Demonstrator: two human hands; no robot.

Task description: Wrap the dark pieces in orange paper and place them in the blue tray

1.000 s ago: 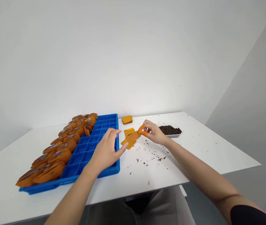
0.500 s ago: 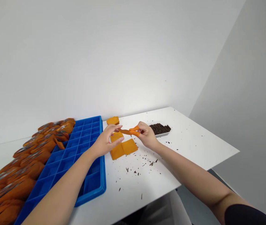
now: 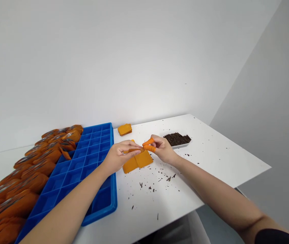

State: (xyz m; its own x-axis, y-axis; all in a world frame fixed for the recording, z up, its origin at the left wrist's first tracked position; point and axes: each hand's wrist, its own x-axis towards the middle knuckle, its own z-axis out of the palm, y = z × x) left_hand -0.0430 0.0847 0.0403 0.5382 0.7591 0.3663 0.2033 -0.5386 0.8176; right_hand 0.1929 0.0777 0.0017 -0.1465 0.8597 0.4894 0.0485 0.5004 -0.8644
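Observation:
My left hand is closed on a thin folded orange pouch, held flat between thumb and fingers just above the table. My right hand wears orange finger cots on its thumb and forefinger. Those two tips pinch at the pouch's right end, close to my left fingertips; whether a small piece sits between them is hidden. Beneath both hands lie flat orange squares, edge to edge on the white table. A white tray of dark brown bark-like strips is just beyond my right hand.
A blue compartment tray stands left of the squares, under my left forearm. Many filled orange pouches are piled along its left side. Near the wall sits a small stack of orange squares. Dark crumbs litter the table.
My left fingers have closed flat over the orange pouch. My right fingertips have drawn in to its end, and both hands are slightly lower. The whole view has shifted a little.

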